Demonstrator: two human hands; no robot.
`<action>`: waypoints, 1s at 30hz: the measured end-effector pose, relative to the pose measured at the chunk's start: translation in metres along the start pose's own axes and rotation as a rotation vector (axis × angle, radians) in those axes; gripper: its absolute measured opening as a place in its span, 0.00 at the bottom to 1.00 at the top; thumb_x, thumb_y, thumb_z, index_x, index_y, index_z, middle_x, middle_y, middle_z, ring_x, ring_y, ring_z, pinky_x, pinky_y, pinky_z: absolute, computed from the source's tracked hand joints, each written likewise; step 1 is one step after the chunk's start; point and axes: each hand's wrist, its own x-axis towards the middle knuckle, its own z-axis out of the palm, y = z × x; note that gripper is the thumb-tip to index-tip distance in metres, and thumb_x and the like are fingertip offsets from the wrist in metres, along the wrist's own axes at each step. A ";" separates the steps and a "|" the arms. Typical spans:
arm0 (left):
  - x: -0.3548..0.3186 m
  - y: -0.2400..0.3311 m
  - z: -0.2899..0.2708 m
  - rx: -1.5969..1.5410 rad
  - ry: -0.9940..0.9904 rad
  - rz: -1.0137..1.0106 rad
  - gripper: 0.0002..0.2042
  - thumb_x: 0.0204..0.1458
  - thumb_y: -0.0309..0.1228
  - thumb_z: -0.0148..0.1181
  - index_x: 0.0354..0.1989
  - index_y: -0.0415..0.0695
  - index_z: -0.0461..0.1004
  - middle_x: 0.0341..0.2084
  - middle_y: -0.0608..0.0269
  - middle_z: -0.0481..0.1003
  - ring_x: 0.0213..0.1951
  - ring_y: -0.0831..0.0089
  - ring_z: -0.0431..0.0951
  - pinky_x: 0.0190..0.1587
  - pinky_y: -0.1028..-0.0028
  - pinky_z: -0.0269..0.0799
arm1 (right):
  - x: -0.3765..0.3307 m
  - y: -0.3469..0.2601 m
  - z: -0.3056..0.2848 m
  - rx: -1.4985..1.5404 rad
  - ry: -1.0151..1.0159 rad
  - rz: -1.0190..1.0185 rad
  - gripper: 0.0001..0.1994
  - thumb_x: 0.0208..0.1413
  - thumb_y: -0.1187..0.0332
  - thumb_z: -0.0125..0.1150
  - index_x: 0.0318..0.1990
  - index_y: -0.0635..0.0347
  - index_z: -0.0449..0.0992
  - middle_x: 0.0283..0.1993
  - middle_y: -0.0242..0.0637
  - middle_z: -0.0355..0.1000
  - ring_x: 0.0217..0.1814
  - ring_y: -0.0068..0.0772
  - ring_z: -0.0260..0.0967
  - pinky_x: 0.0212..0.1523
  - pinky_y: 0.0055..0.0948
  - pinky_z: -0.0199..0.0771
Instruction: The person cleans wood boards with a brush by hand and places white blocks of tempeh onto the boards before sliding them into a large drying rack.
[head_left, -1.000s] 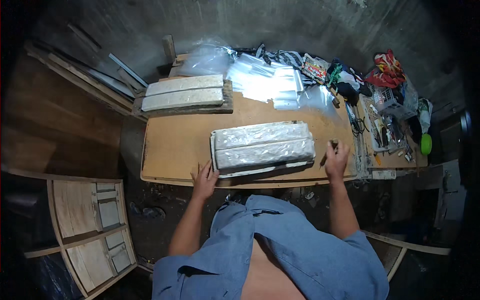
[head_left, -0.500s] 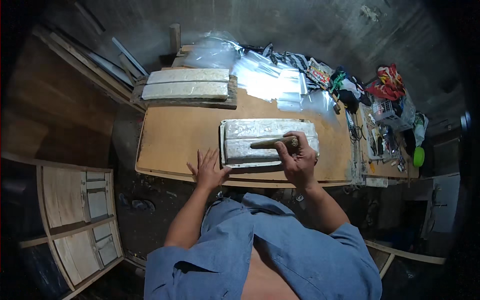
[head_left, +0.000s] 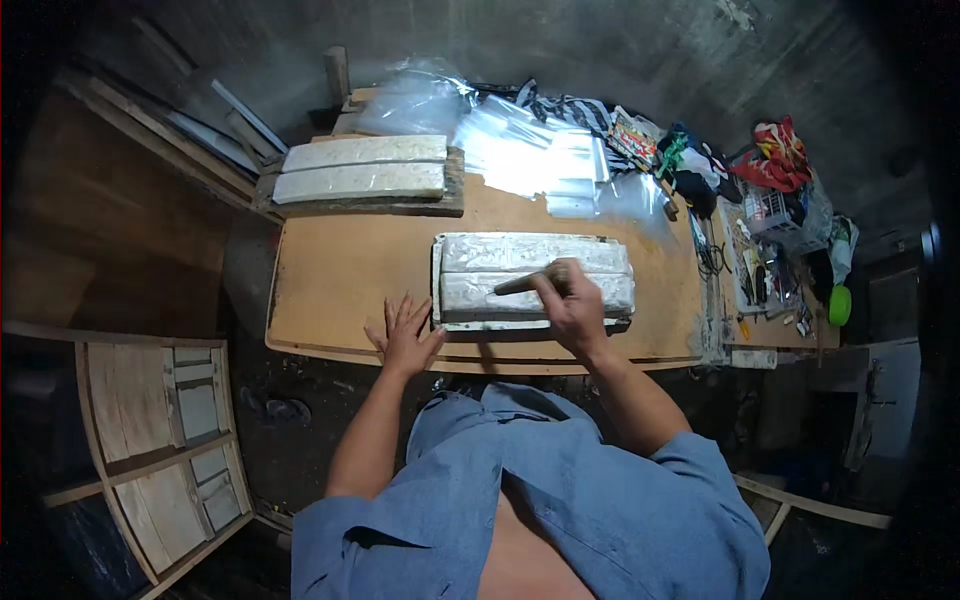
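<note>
My right hand (head_left: 578, 312) is closed around a short, tapered wooden stick (head_left: 520, 284) that points left. The stick's narrow end lies over the nearer of two long white slabs (head_left: 500, 252) in clear plastic wrap; I cannot tell if it touches the plastic. These slabs lie side by side in a shallow white tray (head_left: 480, 326) near the table's front edge. My left hand (head_left: 402, 340) rests with spread fingers on the orange-brown tabletop (head_left: 340, 265), by the tray's left front corner.
Two similar wrapped slabs (head_left: 360, 168) lie on a wooden board (head_left: 453, 190) at the back left. Clear plastic sheets (head_left: 520, 150) are piled behind the tray. Tools in a tray (head_left: 760, 275), a white basket (head_left: 770, 212) and a green lid-like thing (head_left: 838, 306) crowd the right.
My right hand has shifted left over the tray, still gripping the stick, and has turned so its back shows more. My left hand keeps its place on the table. The view has shifted slightly.
</note>
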 end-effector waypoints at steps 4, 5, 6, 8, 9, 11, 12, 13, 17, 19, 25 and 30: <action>0.001 0.001 -0.007 -0.034 -0.030 -0.027 0.32 0.50 0.47 0.64 0.66 0.59 0.65 0.72 0.53 0.48 0.73 0.47 0.33 0.70 0.48 0.31 | -0.002 0.011 -0.023 0.038 0.218 -0.121 0.09 0.59 0.67 0.62 0.39 0.63 0.71 0.24 0.38 0.71 0.24 0.26 0.69 0.27 0.29 0.70; 0.005 -0.014 0.002 -0.082 0.006 0.044 0.32 0.50 0.46 0.64 0.66 0.59 0.65 0.72 0.53 0.48 0.73 0.47 0.32 0.71 0.49 0.32 | -0.001 0.017 -0.028 -0.004 0.136 -0.051 0.10 0.58 0.67 0.63 0.40 0.63 0.71 0.23 0.38 0.71 0.24 0.27 0.69 0.27 0.29 0.70; 0.004 -0.018 0.003 -0.079 0.003 0.049 0.32 0.50 0.46 0.64 0.66 0.59 0.65 0.72 0.53 0.48 0.73 0.47 0.32 0.71 0.49 0.32 | -0.002 0.021 -0.033 -0.045 0.054 0.019 0.10 0.58 0.68 0.63 0.40 0.63 0.71 0.23 0.38 0.71 0.24 0.27 0.69 0.27 0.29 0.70; 0.001 -0.020 0.006 -0.168 0.020 0.073 0.32 0.50 0.48 0.64 0.65 0.61 0.65 0.72 0.55 0.47 0.73 0.48 0.32 0.69 0.44 0.27 | -0.010 0.022 -0.043 -0.049 0.270 -0.123 0.07 0.59 0.71 0.61 0.39 0.64 0.71 0.25 0.33 0.70 0.26 0.21 0.66 0.29 0.24 0.67; 0.006 -0.021 0.006 -0.095 0.007 0.032 0.32 0.50 0.50 0.63 0.65 0.63 0.65 0.72 0.57 0.47 0.73 0.49 0.31 0.65 0.38 0.18 | -0.007 0.022 -0.047 -0.049 0.201 -0.104 0.07 0.59 0.71 0.60 0.39 0.63 0.71 0.25 0.34 0.71 0.26 0.21 0.66 0.29 0.24 0.67; 0.005 -0.013 0.002 -0.062 -0.018 0.008 0.32 0.50 0.51 0.62 0.65 0.64 0.65 0.73 0.58 0.46 0.73 0.50 0.31 0.63 0.36 0.16 | -0.009 0.030 -0.056 -0.051 0.150 -0.070 0.06 0.59 0.71 0.60 0.39 0.63 0.71 0.25 0.34 0.71 0.27 0.21 0.66 0.29 0.24 0.67; 0.005 -0.009 0.000 -0.033 -0.032 -0.022 0.32 0.50 0.52 0.62 0.65 0.64 0.65 0.73 0.59 0.46 0.74 0.51 0.31 0.62 0.34 0.13 | -0.012 0.038 -0.060 -0.006 0.196 -0.014 0.08 0.58 0.69 0.62 0.39 0.63 0.71 0.25 0.39 0.72 0.26 0.27 0.69 0.29 0.27 0.69; 0.003 -0.009 0.000 -0.073 -0.014 0.017 0.31 0.51 0.52 0.62 0.65 0.64 0.65 0.73 0.58 0.47 0.74 0.51 0.31 0.62 0.34 0.14 | -0.012 0.042 -0.064 0.041 0.235 0.034 0.09 0.57 0.68 0.63 0.39 0.63 0.71 0.25 0.44 0.73 0.25 0.33 0.73 0.29 0.30 0.71; 0.007 -0.019 0.002 -0.145 0.017 0.068 0.31 0.51 0.50 0.63 0.65 0.61 0.65 0.72 0.56 0.46 0.73 0.51 0.30 0.68 0.44 0.22 | -0.006 0.045 -0.086 -0.053 0.076 0.041 0.09 0.58 0.68 0.62 0.38 0.64 0.71 0.25 0.41 0.72 0.26 0.30 0.72 0.30 0.29 0.71; 0.002 -0.023 0.004 -0.133 -0.001 0.060 0.31 0.51 0.49 0.63 0.65 0.60 0.65 0.72 0.56 0.46 0.73 0.51 0.31 0.69 0.46 0.25 | -0.016 0.055 -0.093 -0.022 0.209 0.029 0.10 0.58 0.67 0.62 0.38 0.64 0.71 0.26 0.41 0.73 0.27 0.30 0.72 0.30 0.30 0.71; 0.005 -0.025 0.004 -0.144 -0.044 0.005 0.32 0.50 0.47 0.65 0.65 0.59 0.65 0.72 0.53 0.46 0.73 0.49 0.31 0.70 0.48 0.29 | -0.023 0.074 -0.113 0.019 0.362 0.045 0.08 0.59 0.68 0.61 0.39 0.63 0.71 0.29 0.38 0.75 0.31 0.25 0.71 0.33 0.28 0.72; 0.008 -0.027 0.002 -0.103 -0.044 0.039 0.33 0.51 0.44 0.65 0.66 0.54 0.64 0.72 0.49 0.45 0.73 0.46 0.30 0.70 0.49 0.34 | -0.024 0.081 -0.129 0.012 0.201 0.033 0.08 0.60 0.69 0.60 0.39 0.65 0.71 0.28 0.35 0.73 0.29 0.24 0.69 0.32 0.28 0.71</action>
